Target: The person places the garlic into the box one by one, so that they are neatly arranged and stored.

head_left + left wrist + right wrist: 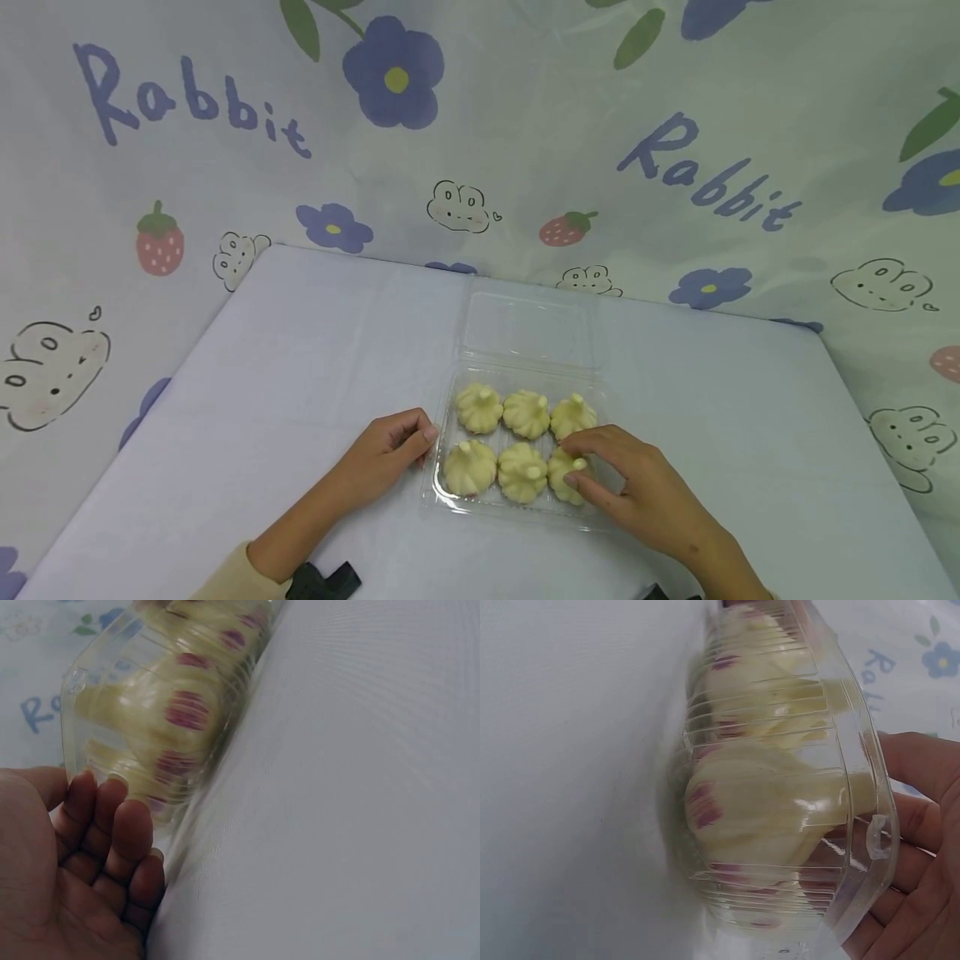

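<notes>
A clear plastic clamshell box (517, 515) lies open on the table, with several pale garlic bulbs in two rows inside. Purple patches show low on a bulb (742, 802) through its ribbed wall. My left hand (393, 454) is at the box's left side, thumb and curled fingertips pinching the rim; the left wrist view shows these fingers (131, 829) against the plastic. My right hand (637, 487) reaches over the right edge, thumb and index finger curled round the front right garlic bulb (558, 482). That bulb is partly hidden by the hand.
The box's transparent lid (525, 329) is folded back flat behind it. A white cloth covers the table (300, 358). Behind stands a printed curtain (510, 108) with flowers, strawberries and rabbits. Dark wrist mounts (326, 581) show at the bottom edge.
</notes>
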The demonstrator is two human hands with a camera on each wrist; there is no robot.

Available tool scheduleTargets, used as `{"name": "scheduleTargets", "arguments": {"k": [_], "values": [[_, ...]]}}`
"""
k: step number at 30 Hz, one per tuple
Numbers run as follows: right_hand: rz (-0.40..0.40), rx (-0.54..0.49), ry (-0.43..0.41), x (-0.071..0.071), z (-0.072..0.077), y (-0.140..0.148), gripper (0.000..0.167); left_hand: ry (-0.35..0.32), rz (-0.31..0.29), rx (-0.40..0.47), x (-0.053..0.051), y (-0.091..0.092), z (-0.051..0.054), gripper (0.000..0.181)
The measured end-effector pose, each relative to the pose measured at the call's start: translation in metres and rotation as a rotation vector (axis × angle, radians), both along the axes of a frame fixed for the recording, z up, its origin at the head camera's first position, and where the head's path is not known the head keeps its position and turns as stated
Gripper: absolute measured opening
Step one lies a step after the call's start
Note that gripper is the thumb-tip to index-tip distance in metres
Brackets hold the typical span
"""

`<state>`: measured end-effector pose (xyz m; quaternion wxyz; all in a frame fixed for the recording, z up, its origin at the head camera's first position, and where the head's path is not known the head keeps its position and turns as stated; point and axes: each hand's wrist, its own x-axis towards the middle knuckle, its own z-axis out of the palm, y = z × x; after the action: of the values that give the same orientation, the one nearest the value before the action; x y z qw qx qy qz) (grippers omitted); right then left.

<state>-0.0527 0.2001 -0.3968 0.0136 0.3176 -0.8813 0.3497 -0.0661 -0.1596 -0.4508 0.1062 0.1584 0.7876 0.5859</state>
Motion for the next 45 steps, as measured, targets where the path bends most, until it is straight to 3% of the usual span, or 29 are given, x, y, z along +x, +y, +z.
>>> {"name": "scheduleTargets", "arguments": {"k": [15,25,45], "values": [[-0.014,-0.009,0.021,0.0010,0.0048,-0.0015,0.033,0.010,0.009,-0.008,0.0025,-0.0018,0.0004,0.027],[-0.010,-0.033,0.056,-0.0008,0.0075,0.0001,0.042,0.014,0.008,0.004,0.0022,-0.0013,0.0002,0.027],[-0.019,-0.056,0.040,-0.0015,0.0066,0.0016,0.037,-0.007,0.005,0.013,0.0016,0.0011,0.0021,0.028]]}}
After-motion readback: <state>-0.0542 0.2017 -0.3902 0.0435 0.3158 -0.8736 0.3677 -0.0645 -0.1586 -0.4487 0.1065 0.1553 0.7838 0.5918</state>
